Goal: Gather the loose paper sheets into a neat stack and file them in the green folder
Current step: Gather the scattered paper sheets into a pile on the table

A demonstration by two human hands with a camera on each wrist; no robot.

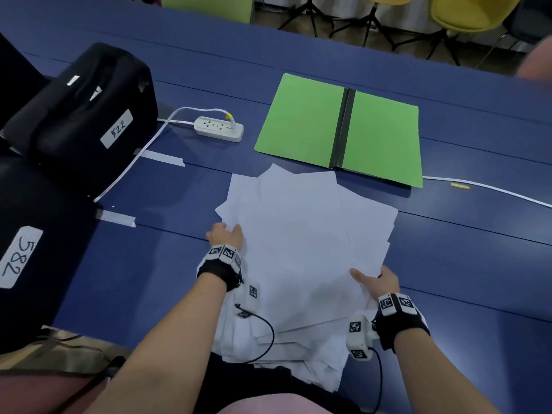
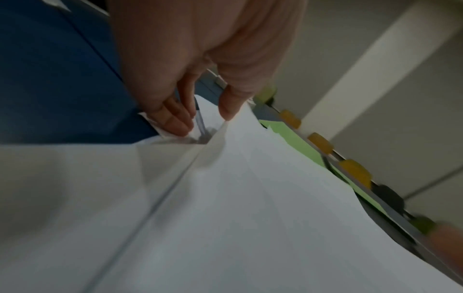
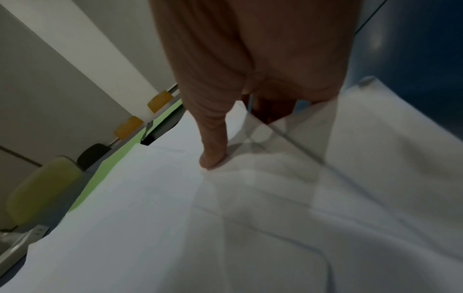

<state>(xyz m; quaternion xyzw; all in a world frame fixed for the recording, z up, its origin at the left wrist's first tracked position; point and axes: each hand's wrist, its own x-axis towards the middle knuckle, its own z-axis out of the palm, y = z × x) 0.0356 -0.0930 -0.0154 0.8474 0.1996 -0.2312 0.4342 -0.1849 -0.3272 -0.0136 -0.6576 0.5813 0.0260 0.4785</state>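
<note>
A messy fan of white paper sheets (image 1: 301, 234) lies on the blue table (image 1: 448, 279), its near part hanging over the front edge. My left hand (image 1: 227, 233) holds the fan's left edge, thumb (image 2: 230, 107) on top and fingers (image 2: 172, 121) at the edge below. At the fan's right side my right hand (image 1: 372, 279) pinches the sheets, thumb (image 3: 213, 156) pressed on top, fingers showing dimly through the paper from underneath. The green folder (image 1: 301, 121) lies open and flat beyond the sheets, black spine up its middle, nothing in it.
Two black cases labelled 522 (image 1: 83, 115) and 582 (image 1: 27, 249) stand at the left. A white power strip (image 1: 218, 129) and its cable lie left of the folder. Another white cable (image 1: 493, 189) and a small yellow piece (image 1: 460, 185) lie right. Chairs stand past the far edge.
</note>
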